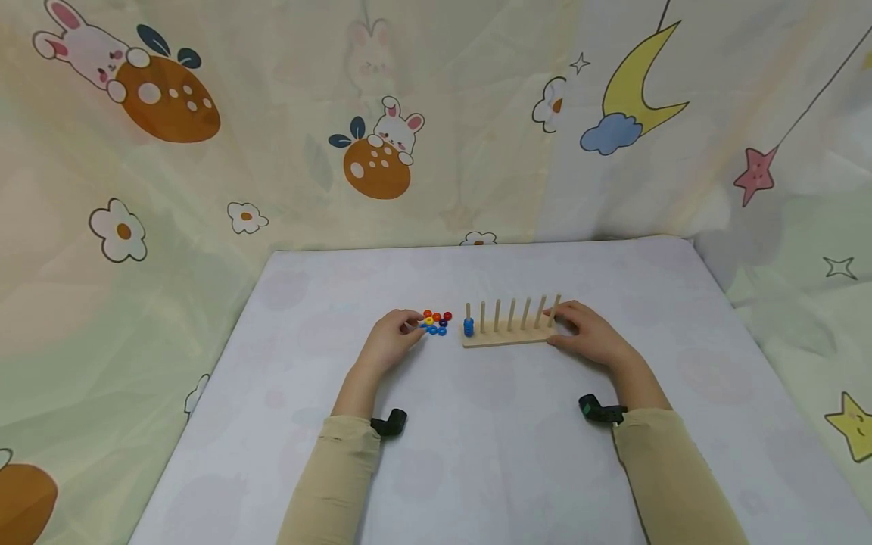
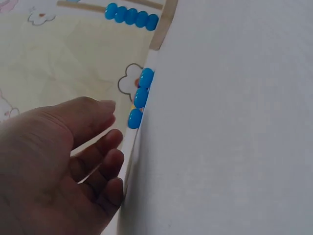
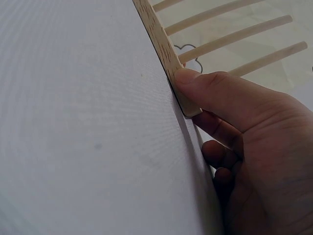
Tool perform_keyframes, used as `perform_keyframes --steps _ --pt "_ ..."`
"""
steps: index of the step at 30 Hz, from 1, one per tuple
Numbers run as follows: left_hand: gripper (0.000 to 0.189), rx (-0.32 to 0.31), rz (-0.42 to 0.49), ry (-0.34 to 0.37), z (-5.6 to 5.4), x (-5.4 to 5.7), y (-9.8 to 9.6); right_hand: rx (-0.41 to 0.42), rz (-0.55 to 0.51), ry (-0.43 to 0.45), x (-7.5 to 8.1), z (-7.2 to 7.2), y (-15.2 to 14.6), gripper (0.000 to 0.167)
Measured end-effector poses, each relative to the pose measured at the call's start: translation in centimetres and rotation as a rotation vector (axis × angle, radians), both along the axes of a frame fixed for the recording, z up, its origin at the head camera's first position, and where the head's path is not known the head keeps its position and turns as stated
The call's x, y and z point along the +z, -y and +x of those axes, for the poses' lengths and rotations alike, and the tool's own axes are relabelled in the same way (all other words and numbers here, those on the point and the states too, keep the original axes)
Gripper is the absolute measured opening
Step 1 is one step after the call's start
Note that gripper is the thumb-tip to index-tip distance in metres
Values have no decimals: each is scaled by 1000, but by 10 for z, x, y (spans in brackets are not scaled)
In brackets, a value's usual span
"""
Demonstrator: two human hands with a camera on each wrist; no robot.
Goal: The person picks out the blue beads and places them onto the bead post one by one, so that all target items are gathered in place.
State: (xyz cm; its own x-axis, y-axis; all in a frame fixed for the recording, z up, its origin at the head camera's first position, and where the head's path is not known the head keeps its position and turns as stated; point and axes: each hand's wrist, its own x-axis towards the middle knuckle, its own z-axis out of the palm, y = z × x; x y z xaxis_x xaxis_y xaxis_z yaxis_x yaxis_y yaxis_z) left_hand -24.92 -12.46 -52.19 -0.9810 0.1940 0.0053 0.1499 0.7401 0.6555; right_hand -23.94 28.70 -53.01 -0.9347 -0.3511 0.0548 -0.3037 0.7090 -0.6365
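A wooden peg board (image 1: 509, 338) with a row of upright pegs stands on the table. On its leftmost peg sits a stack of several blue beads (image 1: 468, 327); the other pegs are bare. My right hand (image 1: 589, 333) grips the board's right end, the thumb (image 3: 188, 77) lying on the front edge of the base. Left of the board is a small cluster of loose beads: blue (image 2: 141, 98), red (image 1: 447, 316), yellow (image 1: 429, 321) and dark blue. My left hand (image 1: 390, 341) is at this cluster's left side, fingers loosely bent, thumb and fingertips apart with nothing between them.
A white cloth (image 1: 490, 439) covers the table. Behind it hangs a curtain (image 1: 286, 151) printed with rabbits, flowers and a moon. Dark wrist cameras are strapped at the left sleeve (image 1: 334, 469) and the right sleeve (image 1: 674, 469).
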Motion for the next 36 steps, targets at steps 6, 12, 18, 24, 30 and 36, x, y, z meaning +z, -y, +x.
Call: perform_keyframes --steps 6,12,18,24,30,36 --pt "29 -10 -6 12 0 -3 5 -9 -12 17 0 0 0 50" --pt "29 -11 -13 22 -3 -7 4 -17 -12 26 -2 0 0 50" --pt "28 -5 -40 -1 -7 -11 3 -13 -12 21 0 0 1 50" --pt "27 1 -81 -15 -9 -10 -1 -16 -11 21 1 0 1 49" --pt "25 7 -116 -11 -9 -9 -3 -21 -9 25 1 -1 1 49" --pt "26 3 -111 -5 -9 -7 -1 -24 -10 34 0 -1 2 50"
